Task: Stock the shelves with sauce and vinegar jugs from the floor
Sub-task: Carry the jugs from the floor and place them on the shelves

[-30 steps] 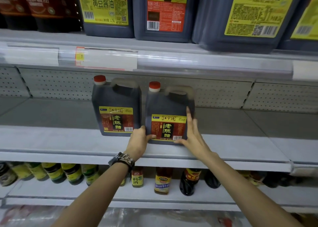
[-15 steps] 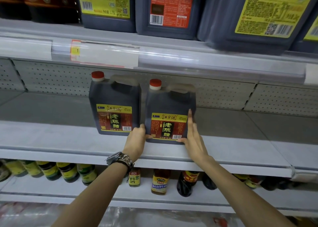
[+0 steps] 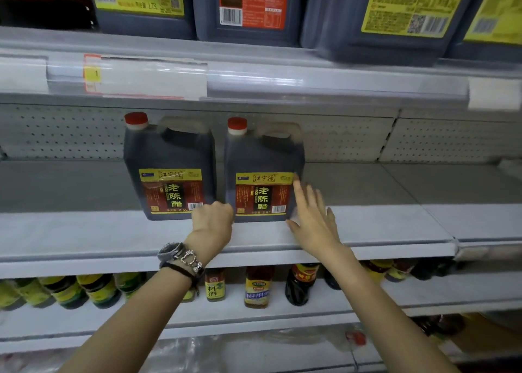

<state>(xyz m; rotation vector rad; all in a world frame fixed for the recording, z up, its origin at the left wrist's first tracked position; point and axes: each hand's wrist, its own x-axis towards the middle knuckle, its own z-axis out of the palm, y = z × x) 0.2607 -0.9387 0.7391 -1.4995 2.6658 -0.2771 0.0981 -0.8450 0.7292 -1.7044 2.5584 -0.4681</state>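
Dark squarish plastic jug (image 3: 262, 158), red-capped, right hand (image 3: 313, 223) splayed beside it, left hand (image 3: 213, 220) curled, hold unclear

**Two vinegar jugs on the shelf**

A dark plastic red-capped left jug (image 3: 169, 158) and its twin, the right jug (image 3: 262, 160), stand upright just beside each other on the grey metal shelf (image 3: 381, 225). The left hand (image 3: 211, 220), fingers curled, sits at the right jug's lower left corner. The right hand (image 3: 313, 223), fingers straight, is at its right edge.

Row of small condiment bottles (image 3: 256, 286) below, yellow price tag (image 3: 92, 73) above.
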